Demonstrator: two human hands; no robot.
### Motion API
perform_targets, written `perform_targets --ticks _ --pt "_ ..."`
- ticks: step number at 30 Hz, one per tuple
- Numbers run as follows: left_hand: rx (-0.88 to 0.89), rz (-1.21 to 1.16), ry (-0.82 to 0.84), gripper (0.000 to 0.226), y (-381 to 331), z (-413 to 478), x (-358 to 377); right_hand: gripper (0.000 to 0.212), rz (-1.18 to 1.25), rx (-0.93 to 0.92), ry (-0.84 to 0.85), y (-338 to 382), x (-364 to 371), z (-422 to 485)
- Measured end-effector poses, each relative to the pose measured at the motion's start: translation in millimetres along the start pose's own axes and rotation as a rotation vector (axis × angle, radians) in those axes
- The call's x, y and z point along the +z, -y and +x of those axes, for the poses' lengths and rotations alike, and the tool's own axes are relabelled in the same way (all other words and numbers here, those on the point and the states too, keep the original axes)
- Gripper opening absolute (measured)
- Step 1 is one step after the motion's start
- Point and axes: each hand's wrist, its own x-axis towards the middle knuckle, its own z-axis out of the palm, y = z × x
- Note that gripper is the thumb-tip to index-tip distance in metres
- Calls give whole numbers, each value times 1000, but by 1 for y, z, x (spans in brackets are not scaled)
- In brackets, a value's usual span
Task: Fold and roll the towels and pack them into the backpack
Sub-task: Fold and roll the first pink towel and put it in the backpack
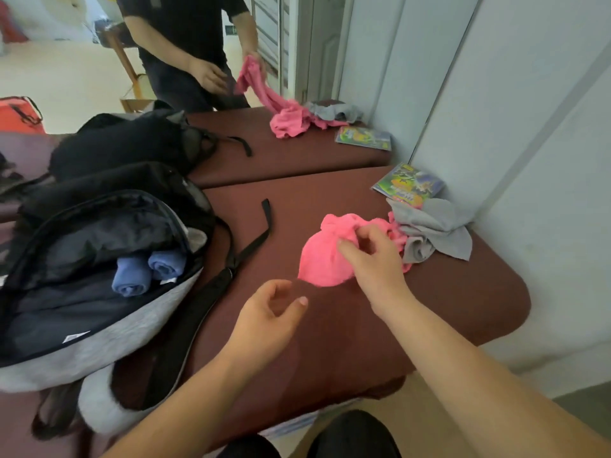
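A crumpled pink towel (325,256) lies on the brown padded table (456,302), right of centre. My right hand (373,256) pinches its upper right part. My left hand (271,312) hovers open just below the towel's lower left corner, holding nothing. A grey towel (436,229) lies bunched to the right of the pink one, touching it. The open black and grey backpack (99,345) lies on its side at the left, with two rolled blue towels (145,269) inside its mouth.
A colourful packet (410,186) lies behind the grey towel near the wall. A black strap (264,223) trails from the backpack across the table. On the far table, another person lifts a pink towel (284,117) beside a grey one, a second black backpack (132,143) and another packet.
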Motion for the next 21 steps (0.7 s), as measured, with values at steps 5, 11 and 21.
perform_targets --ticks 5,11,21 --pt "38 -150 21 60 -6 -24 -28 24 124 102 93 23 14 -75" --pt "-1 -132 17 15 22 -70 -39 8 127 305 254 12 19 -150" --pt "105 -891 -90 31 -60 -85 -101 33 -75 363 125 11 -3 -138"
